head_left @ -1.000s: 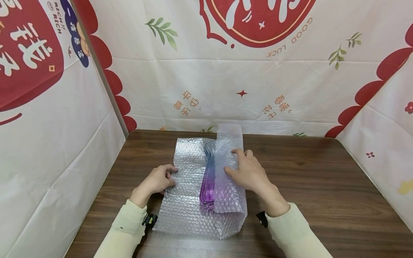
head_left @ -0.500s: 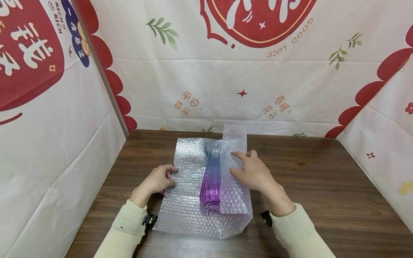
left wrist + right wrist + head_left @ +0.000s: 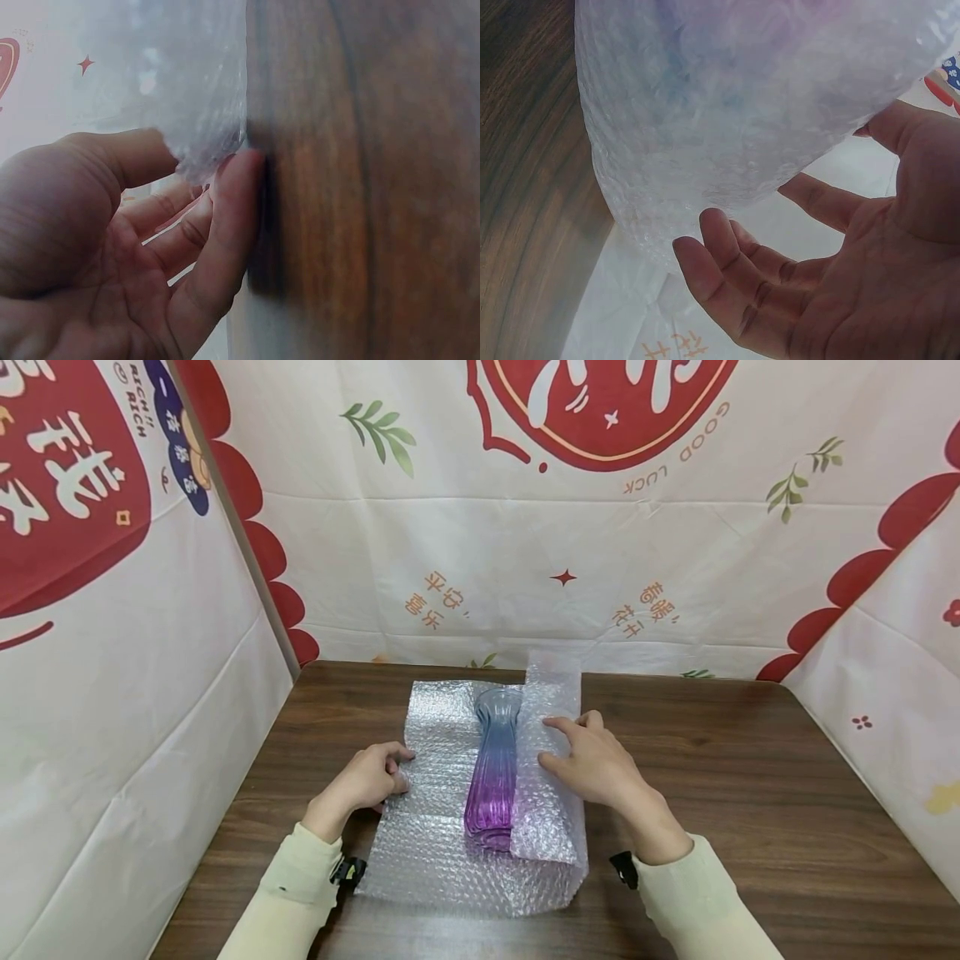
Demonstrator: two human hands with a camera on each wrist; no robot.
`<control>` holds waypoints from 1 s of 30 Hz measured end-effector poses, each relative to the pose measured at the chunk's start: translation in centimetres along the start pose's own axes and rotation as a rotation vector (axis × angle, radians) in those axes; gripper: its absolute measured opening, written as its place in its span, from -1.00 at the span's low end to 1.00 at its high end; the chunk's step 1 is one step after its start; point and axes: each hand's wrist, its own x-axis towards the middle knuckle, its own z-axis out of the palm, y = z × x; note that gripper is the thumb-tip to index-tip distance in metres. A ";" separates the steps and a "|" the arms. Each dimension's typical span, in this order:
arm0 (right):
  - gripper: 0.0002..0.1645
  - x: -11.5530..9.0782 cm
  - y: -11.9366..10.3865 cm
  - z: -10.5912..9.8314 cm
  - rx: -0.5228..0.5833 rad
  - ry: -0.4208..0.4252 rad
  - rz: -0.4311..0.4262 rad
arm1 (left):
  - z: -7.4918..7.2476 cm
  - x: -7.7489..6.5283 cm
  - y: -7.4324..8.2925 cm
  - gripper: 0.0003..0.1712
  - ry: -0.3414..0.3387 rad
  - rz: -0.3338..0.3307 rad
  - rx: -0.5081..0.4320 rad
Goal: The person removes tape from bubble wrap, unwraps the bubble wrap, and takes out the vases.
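Note:
A ribbed glass vase [image 3: 495, 760], blue at the mouth and purple at the base, lies on a sheet of bubble wrap [image 3: 438, 852]. The sheet's right part is folded up and over, covering the vase's right side. At the sheet's left edge, my left hand [image 3: 369, 777] holds the wrap between thumb and fingers; the left wrist view shows the edge of the bubble wrap [image 3: 199, 97] there. My right hand [image 3: 596, 760] touches the folded flap with its index finger and thumb spread apart. In the right wrist view its fingers [image 3: 705, 274] are loosely bent beside the bulging wrap.
Everything lies on a dark wood-grain table [image 3: 712, 793]. A white printed cloth [image 3: 480, 527] hangs behind the table, and more cloth stands along the left and right sides. Each wrist wears a small black device [image 3: 348, 871].
The folded flap has swung to the right and slackened, uncovering more of the vase. My right hand has shifted slightly right with it, while the left hand has stayed put.

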 end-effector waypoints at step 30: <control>-0.10 -0.4 1.3 -0.4 0.011 0.016 0.026 | 0.0 0.1 0.1 -0.45 0.007 0.000 0.007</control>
